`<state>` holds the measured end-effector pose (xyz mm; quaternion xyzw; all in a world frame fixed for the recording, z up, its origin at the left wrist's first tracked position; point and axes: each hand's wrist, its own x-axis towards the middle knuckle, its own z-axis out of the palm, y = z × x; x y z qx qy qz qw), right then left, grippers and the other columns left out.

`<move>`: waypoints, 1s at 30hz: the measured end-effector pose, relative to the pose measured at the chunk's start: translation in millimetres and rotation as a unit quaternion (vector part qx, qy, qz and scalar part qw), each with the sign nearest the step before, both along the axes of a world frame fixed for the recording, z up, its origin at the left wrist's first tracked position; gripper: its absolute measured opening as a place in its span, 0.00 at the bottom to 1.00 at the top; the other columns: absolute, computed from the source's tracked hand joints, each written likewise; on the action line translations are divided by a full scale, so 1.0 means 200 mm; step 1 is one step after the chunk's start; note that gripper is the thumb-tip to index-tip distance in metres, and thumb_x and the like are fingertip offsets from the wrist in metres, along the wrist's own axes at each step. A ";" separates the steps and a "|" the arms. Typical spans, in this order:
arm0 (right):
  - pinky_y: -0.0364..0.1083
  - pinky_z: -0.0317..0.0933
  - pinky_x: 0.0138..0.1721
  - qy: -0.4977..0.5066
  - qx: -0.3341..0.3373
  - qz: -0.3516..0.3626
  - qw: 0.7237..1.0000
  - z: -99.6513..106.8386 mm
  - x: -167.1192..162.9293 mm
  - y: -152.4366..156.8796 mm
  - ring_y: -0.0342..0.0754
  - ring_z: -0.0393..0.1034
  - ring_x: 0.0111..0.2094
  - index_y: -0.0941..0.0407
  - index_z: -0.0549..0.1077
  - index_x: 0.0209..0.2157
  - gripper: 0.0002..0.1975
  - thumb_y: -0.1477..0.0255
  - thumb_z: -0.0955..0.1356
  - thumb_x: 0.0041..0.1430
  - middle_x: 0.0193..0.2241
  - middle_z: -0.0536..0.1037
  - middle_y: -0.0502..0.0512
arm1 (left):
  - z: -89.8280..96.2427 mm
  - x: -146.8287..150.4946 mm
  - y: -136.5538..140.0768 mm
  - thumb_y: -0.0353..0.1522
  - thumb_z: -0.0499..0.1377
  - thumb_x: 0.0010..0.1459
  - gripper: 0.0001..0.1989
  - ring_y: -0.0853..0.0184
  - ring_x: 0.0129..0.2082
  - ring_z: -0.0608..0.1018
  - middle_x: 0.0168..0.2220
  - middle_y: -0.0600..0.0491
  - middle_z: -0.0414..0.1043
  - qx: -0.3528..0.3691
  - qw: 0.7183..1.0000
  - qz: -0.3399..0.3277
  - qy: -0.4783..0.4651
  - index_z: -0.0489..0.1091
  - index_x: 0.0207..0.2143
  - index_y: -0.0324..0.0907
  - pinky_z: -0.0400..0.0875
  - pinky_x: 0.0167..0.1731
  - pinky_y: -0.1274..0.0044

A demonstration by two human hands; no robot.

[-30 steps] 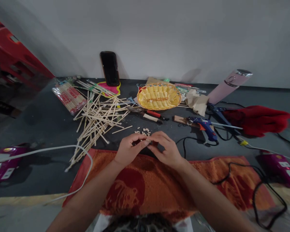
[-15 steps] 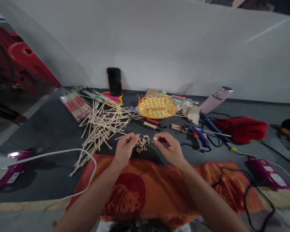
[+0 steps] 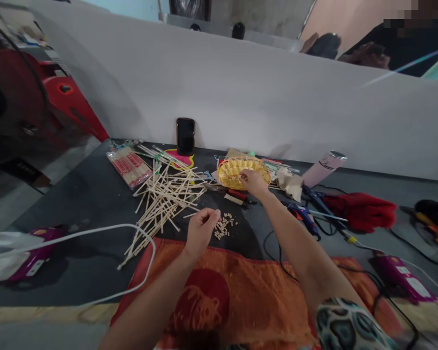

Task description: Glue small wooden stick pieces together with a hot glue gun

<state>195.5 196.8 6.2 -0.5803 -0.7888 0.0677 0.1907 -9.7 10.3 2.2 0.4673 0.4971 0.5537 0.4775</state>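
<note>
The woven basket (image 3: pixel 229 170) looks like glossy plastic, the small pieces (image 3: pixel 224 226) and sticks (image 3: pixel 168 195) matt wood, the towel (image 3: pixel 263 291) rough cloth, the flask (image 3: pixel 317 171) smooth.

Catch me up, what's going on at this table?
The person's right hand is over the yellow wicker basket; whether it holds anything is too small to tell. The left hand, curled, is beside a scatter of short wooden pieces lying just beyond the orange towel. A loose heap of thin wooden sticks lies farther left.
</note>
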 end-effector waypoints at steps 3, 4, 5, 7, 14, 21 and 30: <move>0.44 0.61 0.42 -0.010 -0.021 -0.017 1.000 -0.03 0.00 0.06 0.48 0.71 0.38 0.59 0.74 0.41 0.10 0.74 0.66 0.56 0.37 0.79 0.58 | 0.00 0.00 0.00 0.43 0.56 0.57 0.17 0.72 0.23 0.63 0.21 0.57 0.64 0.000 1.000 -0.003 -0.011 0.70 0.23 0.39 0.57 0.26 0.79; 0.44 0.61 0.41 -0.012 -0.027 -0.020 0.999 -0.04 0.00 0.06 0.48 0.71 0.38 0.59 0.75 0.40 0.10 0.74 0.66 0.56 0.36 0.79 0.58 | 0.00 0.00 0.00 0.43 0.56 0.57 0.17 0.72 0.23 0.63 0.21 0.57 0.64 -0.001 1.000 -0.004 -0.014 0.70 0.23 0.39 0.57 0.26 0.79; 0.44 0.61 0.41 -0.013 -0.032 -0.022 0.999 -0.05 -0.01 0.07 0.48 0.71 0.38 0.59 0.75 0.39 0.10 0.75 0.66 0.55 0.36 0.79 0.58 | 0.00 0.00 0.00 0.43 0.56 0.57 0.17 0.72 0.23 0.63 0.21 0.57 0.64 -0.003 1.000 -0.005 -0.015 0.70 0.24 0.39 0.57 0.26 0.79; 0.44 0.61 0.42 -0.012 -0.040 -0.023 0.999 -0.06 -0.01 0.07 0.49 0.71 0.38 0.59 0.76 0.39 0.09 0.75 0.67 0.55 0.36 0.79 0.58 | -0.01 0.00 0.00 0.43 0.56 0.57 0.17 0.72 0.23 0.62 0.21 0.57 0.64 -0.003 1.000 -0.007 -0.013 0.70 0.24 0.39 0.57 0.26 0.79; 0.47 0.61 0.46 0.045 -0.046 -0.008 0.998 0.01 0.01 0.04 0.51 0.70 0.43 0.61 0.75 0.42 0.13 0.77 0.67 0.54 0.41 0.78 0.62 | 0.00 -0.01 0.00 0.42 0.56 0.57 0.17 0.72 0.23 0.64 0.21 0.57 0.64 0.004 1.000 0.001 -0.003 0.70 0.23 0.39 0.58 0.27 0.79; 0.40 0.66 0.31 0.150 -0.092 0.103 0.979 0.15 -0.13 -0.41 0.40 0.71 0.29 0.56 0.66 0.54 0.20 0.64 0.56 0.67 0.43 0.76 0.56 | -0.01 0.00 0.00 0.43 0.57 0.56 0.17 0.71 0.23 0.66 0.22 0.54 0.69 0.001 0.994 -0.109 0.006 0.71 0.23 0.39 0.61 0.26 0.79; 0.40 0.59 0.25 0.251 -0.243 0.193 0.917 0.14 -0.10 -0.99 0.41 0.65 0.22 0.58 0.72 0.28 0.28 0.56 0.52 0.67 0.21 0.72 0.49 | -0.01 0.06 -0.08 0.41 0.61 0.53 0.16 0.69 0.26 0.74 0.30 0.49 0.74 -0.057 0.936 -0.341 -0.064 0.71 0.37 0.38 0.65 0.22 0.80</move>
